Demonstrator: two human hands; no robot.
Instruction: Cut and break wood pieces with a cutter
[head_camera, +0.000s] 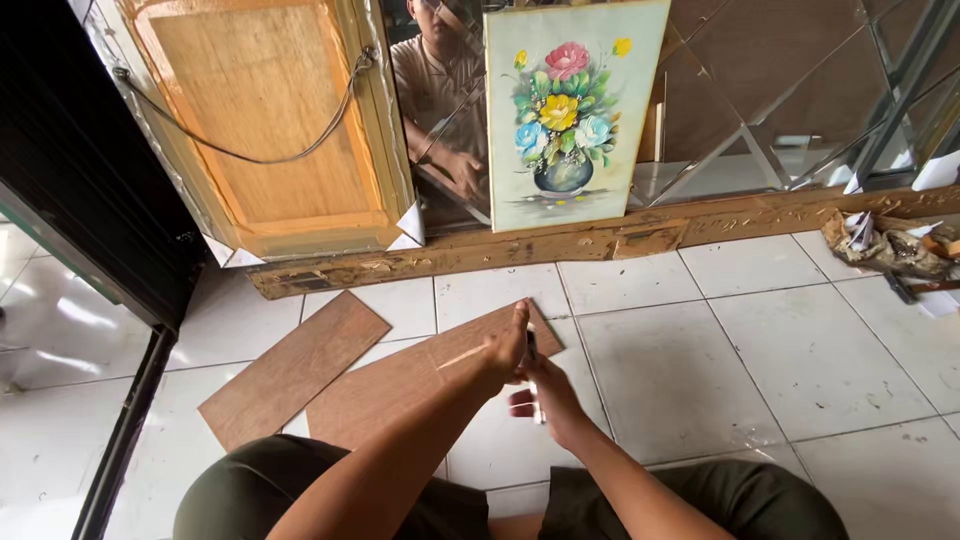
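- The right hand (548, 392) has its fingers curled round a thin dark-and-white pen-like tool (533, 372), held upright over the white tiled floor (760, 370).
- The left hand (508, 345) rests edge-down, fingers straight and together, gripping nothing, on the large brown flat wooden board (400, 385).
- A smaller brown rectangular wooden plank (295, 368) lies beside it, overlapping.
- Farther off, a flower painting on canvas (570, 110) leans against mirrored panels (780, 90).

Framing workshop (mirrors (760, 90), painting (570, 110))
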